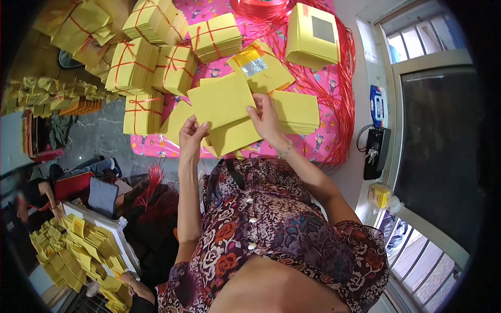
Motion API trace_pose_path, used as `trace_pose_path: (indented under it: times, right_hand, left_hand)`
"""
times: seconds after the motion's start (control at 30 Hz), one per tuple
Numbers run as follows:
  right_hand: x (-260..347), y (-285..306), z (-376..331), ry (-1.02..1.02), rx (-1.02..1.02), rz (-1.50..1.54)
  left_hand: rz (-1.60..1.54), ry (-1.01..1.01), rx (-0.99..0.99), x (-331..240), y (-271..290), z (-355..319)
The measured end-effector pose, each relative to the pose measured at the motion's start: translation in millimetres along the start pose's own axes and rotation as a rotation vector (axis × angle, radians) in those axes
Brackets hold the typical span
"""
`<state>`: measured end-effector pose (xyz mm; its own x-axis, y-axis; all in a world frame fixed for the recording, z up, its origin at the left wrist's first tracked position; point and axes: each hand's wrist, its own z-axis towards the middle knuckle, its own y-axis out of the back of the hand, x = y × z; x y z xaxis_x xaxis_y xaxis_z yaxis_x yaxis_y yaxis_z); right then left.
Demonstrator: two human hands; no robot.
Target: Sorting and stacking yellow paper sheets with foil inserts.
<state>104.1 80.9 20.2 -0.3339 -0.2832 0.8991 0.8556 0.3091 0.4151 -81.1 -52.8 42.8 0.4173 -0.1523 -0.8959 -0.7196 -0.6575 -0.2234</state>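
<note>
**Supporting a Yellow Paper Piece in Both Hands**

The held yellow paper [223,99] is raised above the near edge of the table [313,143], around its middle. The left hand [194,136] pinches the near-left corner, and the right hand [266,121] pinches the right edge, thumb on the upper face. Whether this is one sheet or a thin packet cannot be told. Grip lightly at the margins and support the face evenly; excess pressure would likely crease it.

Beneath, loose yellow sheets [235,139] overlap at angles: matte, rectangular. To their right, an untied stack [297,112] shows layered edges. Beyond lies a sheet with a shiny silver patch [275,74]. Toward the left edge, block-shaped bundles [142,68] carry crossed red ribbon [136,107]. Glossy red strands [344,104] line the right edge. A thick stack [300,39] stands near the far right corner.
</note>
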Motion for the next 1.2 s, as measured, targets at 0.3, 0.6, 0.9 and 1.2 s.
trace_pose_path:
  times: [0.3, 0.6, 0.9, 1.2]
  right_hand:
    - [-56.2, 102.8, -2.4, -0.301, -0.065, 0.379]
    - [-101.0, 148.5, -29.5, -0.377, -0.185, -0.21]
    - [-117.0, 148.9, -37.9, -0.51, -0.113, -0.295]
    - [-96.4, 134.4, -42.5, -0.302, -0.145, -0.712]
  left_hand:
    - [0.325, -0.024, 0.307, 9.9, -120.6, 22.2]
    - [0.94, -0.131, 0.383, 73.3, -176.2, 43.0]
    - [1.068, -0.132, 0.421, 94.1, -186.2, 35.3]
    - [1.258, -0.061, 0.375, 129.0, -184.7, 36.2]
